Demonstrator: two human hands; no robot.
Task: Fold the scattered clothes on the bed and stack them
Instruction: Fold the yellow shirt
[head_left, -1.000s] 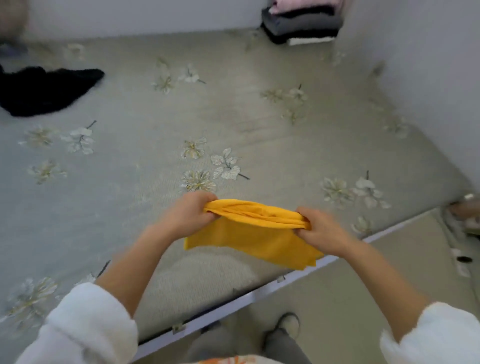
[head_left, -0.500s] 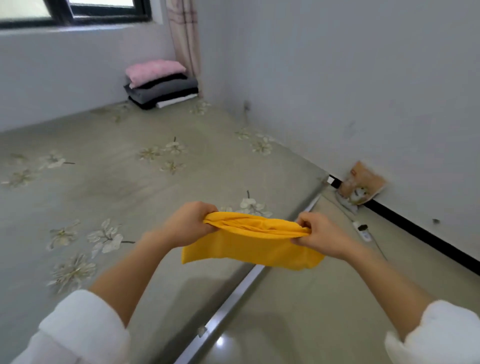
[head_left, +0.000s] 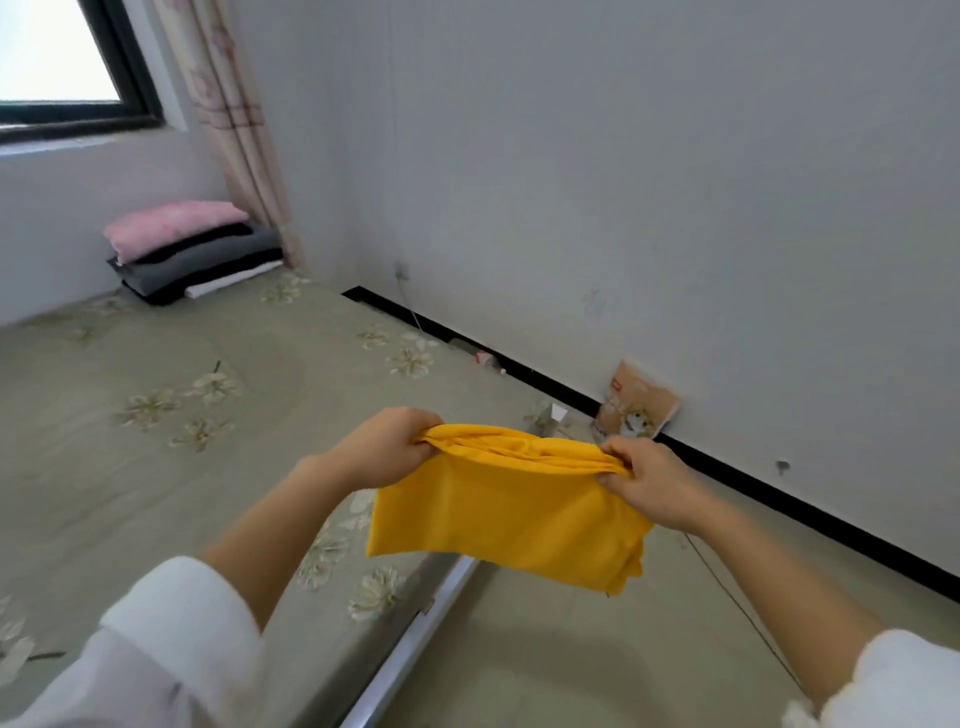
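I hold a folded yellow garment (head_left: 509, 514) in the air above the bed's right edge. My left hand (head_left: 387, 452) grips its upper left corner and my right hand (head_left: 649, 483) grips its upper right corner, so the cloth hangs down between them in a doubled rectangle. Far off in the bed's back corner sits a stack of folded clothes (head_left: 192, 254): pink on top, then black, grey and white layers. The bed (head_left: 156, 467) has a grey-green cover printed with pale flowers.
A metal rail (head_left: 415, 644) runs along the bed's edge, with tan floor to its right. A white wall with a black skirting strip (head_left: 779, 499) stands close on the right. A printed paper bag (head_left: 636, 410) leans on it. A curtain (head_left: 234, 130) hangs beside the window.
My view has swung up and to the right, from the bed's middle toward the wall and corner. Both hands keep the same grip on the yellow garment, now carried further over the bed's edge.
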